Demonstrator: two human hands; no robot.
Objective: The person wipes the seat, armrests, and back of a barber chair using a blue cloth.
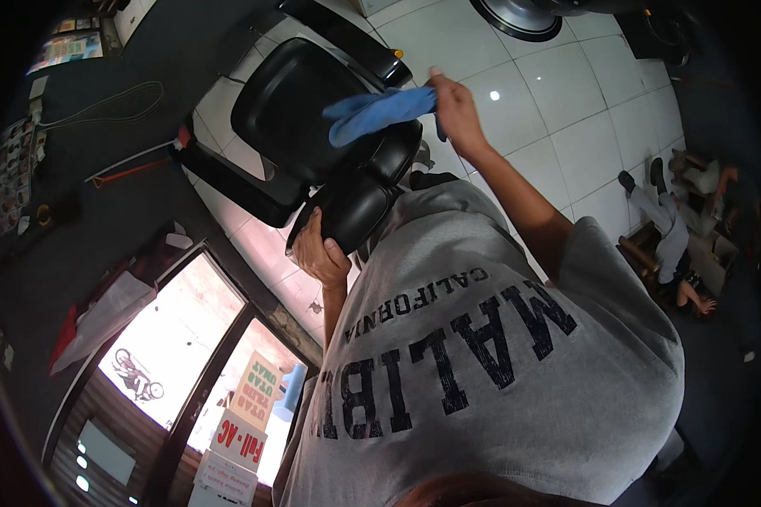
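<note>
A black padded barber chair stands before me, its seat [298, 108] beyond its backrest [355, 212]. My left hand [322, 250] holds the near left edge of the backrest. In my right hand [460, 117] is a bunched blue cloth [380, 114], slightly blurred, its loose end hanging out over the chair. From this view I cannot tell whether the cloth touches the chair. One black armrest [241, 177] lies on the left and another armrest [349, 41] on the far side.
White tiles [539, 101] cover the floor. Another chair's round metal base [523, 19] stands at the far right. On the right a person [666, 222] sits with legs stretched out. A glass door [184, 329] with signs [241, 437] is at left; a motorcycle [136, 377] shows outside.
</note>
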